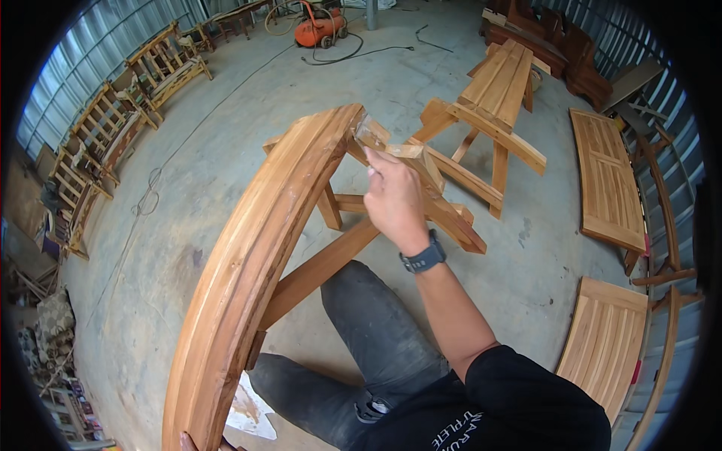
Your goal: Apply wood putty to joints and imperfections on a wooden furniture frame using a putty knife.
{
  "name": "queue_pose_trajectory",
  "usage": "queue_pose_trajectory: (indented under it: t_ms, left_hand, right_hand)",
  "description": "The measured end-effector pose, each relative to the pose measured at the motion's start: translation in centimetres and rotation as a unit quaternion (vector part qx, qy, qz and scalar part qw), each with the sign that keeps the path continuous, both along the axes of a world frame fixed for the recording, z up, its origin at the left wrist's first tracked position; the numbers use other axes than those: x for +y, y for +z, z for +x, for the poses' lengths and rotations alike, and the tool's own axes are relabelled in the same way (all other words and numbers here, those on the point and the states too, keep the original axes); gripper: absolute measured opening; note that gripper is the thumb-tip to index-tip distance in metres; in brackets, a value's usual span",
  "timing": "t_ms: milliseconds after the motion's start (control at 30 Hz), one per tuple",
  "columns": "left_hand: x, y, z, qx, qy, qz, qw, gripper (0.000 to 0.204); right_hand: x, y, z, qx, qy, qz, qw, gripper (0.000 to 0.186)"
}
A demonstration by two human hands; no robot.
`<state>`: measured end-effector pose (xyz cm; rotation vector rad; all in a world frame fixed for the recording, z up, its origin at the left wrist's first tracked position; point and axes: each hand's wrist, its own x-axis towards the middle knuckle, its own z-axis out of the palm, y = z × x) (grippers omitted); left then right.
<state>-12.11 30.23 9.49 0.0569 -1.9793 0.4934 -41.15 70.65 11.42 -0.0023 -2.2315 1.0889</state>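
A long slatted wooden tabletop (pixel 248 248) with angled legs and side parts stretches from the lower left to the middle, in front of my knees. At its far end, my right hand (pixel 395 199) is closed with the index finger extended toward the corner. A pale whitish piece or patch (pixel 368 131) shows just past the fingertips; whether it is held or part of the wood I cannot tell. My left hand (pixel 188 442) shows only as fingertips at the lower edge, on both sides of the tabletop's near end.
A similar wooden picnic table (pixel 496 90) stands behind. Slatted panels (pixel 609 177) line the right wall, with another panel (pixel 605 338) nearer. An orange compressor (pixel 320 28) with hoses sits at the back. Wooden benches (pixel 105 131) run along the left wall. Paper (pixel 250 410) lies by my leg.
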Motion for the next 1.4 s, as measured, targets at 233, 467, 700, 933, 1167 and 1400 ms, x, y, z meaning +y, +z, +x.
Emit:
queue_pose_trajectory:
  t_ms: [233, 467, 700, 933, 1167, 1400]
  left_hand:
    - [1.6, 0.3, 0.6, 0.007, 0.001, 0.019, 1.0, 0.063]
    - [1.0, -0.2, 0.8, 0.004, 0.01, 0.028, 1.0, 0.078]
    - [-0.3, -0.9, 1.9, -0.026, -0.013, 0.021, 0.999, 0.084]
    - [1.1, -0.3, 0.7, 0.009, 0.011, 0.016, 1.0, 0.078]
    - [0.3, 0.0, 0.6, -0.015, 0.031, 0.005, 0.999, 0.078]
    - [-0.4, -0.5, 0.7, 0.001, -0.01, 0.003, 1.0, 0.098]
  right_hand:
    - [1.8, 1.0, -1.7, -0.024, -0.044, 0.012, 0.999, 0.036]
    - [3.2, 1.3, -1.3, 0.0, -0.033, 0.219, 0.975, 0.035]
    - [4.0, 4.3, -0.8, -0.162, -0.017, 0.018, 0.986, 0.033]
    - [4.2, 2.7, -2.5, -0.036, -0.046, 0.219, 0.974, 0.039]
    - [4.1, 5.9, -1.2, -0.114, -0.001, 0.249, 0.962, 0.046]
    - [5.1, 8.0, -4.3, -0.195, -0.046, 0.279, 0.939, 0.054]
